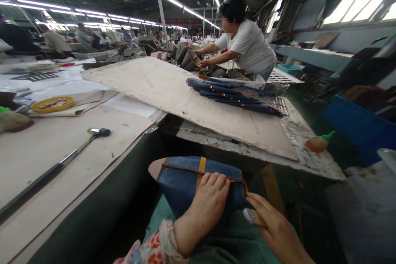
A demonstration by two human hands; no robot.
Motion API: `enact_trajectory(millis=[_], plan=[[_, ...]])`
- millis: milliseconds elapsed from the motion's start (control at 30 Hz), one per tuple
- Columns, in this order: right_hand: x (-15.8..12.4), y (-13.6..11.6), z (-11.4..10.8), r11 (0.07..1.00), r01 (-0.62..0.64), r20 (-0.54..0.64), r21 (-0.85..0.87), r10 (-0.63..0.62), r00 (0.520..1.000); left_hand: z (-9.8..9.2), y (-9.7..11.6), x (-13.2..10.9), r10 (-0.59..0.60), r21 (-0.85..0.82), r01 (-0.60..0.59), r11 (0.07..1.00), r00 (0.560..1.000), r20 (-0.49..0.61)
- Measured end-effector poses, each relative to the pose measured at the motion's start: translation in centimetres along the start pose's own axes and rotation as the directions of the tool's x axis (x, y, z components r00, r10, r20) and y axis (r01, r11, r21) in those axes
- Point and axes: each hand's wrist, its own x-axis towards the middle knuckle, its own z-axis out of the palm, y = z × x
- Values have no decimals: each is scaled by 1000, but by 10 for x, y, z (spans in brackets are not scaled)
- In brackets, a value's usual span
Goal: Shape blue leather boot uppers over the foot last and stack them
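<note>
A dark blue leather-like piece [182, 173] with a yellow strap [202, 166] and a thin brown strip rests over my lap, a beige board end showing at its left. My left hand [210, 198] presses over its top, fingers together and curled on the strap and strip. At its right edge, my right hand [269, 220] touches the end of the brown strip with its fingertips. Tucked in that hand is a small tool [250, 216] with a pale flat end and a tan handle; its exact kind is unclear.
A hammer [99, 132] and a yellow ring-shaped tray [52, 104] lie on the left table. Stacked blue straps [235, 95] lie on the board ahead, near an orange bottle [317, 143]. A co-worker [247, 41] handles dark pieces beyond. Blue bins [355, 128] stand at right.
</note>
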Motion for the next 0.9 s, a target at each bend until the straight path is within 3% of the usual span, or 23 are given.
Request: enact_trajectory(millis=[200,367,467,600,733,900], plan=[[22,19,-34,973,-231,-145,21,232,962,8,11,14,72,-27,-71,997,996,57],[14,24,-26,936,-352,-49,-18,351,935,8,18,23,108,-62,-103,993,991,79],[9,20,-12,943,-332,-4,20,332,943,4,20,30,93,-64,-87,994,991,101],[17,13,-13,960,-280,-53,13,281,958,-5,17,33,94,-80,-83,993,985,142],[31,1,-26,984,-171,-138,-42,164,977,-8,8,24,108,-137,-95,986,990,90],[33,-9,-15,993,-117,-88,-26,114,990,-5,-1,11,31,-137,-25,990,999,44]])
